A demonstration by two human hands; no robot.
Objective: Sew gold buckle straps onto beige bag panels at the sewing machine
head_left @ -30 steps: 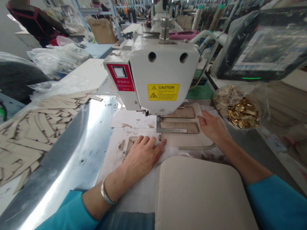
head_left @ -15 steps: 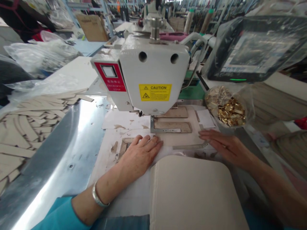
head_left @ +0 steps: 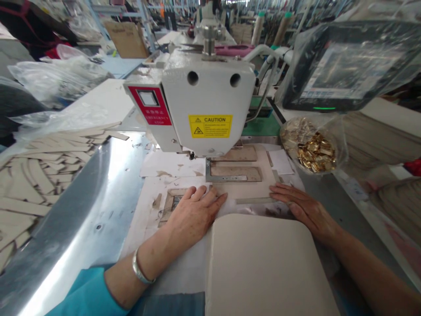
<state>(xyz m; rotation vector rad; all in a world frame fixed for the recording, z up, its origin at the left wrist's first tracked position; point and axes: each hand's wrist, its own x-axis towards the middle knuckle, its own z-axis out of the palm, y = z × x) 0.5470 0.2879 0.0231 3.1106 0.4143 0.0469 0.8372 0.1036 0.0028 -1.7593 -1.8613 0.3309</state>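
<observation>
A beige panel [head_left: 246, 190] lies flat under the metal clamp frame [head_left: 226, 178] of a sewing machine [head_left: 210, 96]. My left hand [head_left: 197, 210] rests palm down at the panel's left front edge, fingers stretched out and thumb towards the right. On the other side, my right hand [head_left: 304, 208] lies with straight fingers touching the panel's right front corner. Neither hand grips anything. Closer to me, a larger beige padded piece [head_left: 263, 259] with rounded corners sits between my forearms. Its lower end runs out of view.
Loose beige strips [head_left: 42, 171] are heaped at the left on the metal table [head_left: 82, 210]. A clear bag of gold hardware [head_left: 317, 151] sits at the right, below a plastic-wrapped screen [head_left: 355, 70]. Stacked beige pieces [head_left: 378, 153] fill the far right.
My right hand has come slightly nearer and its fingers now lie on the panel's corner. My left thumb has shifted a little to the right. The camera view has moved slightly.
</observation>
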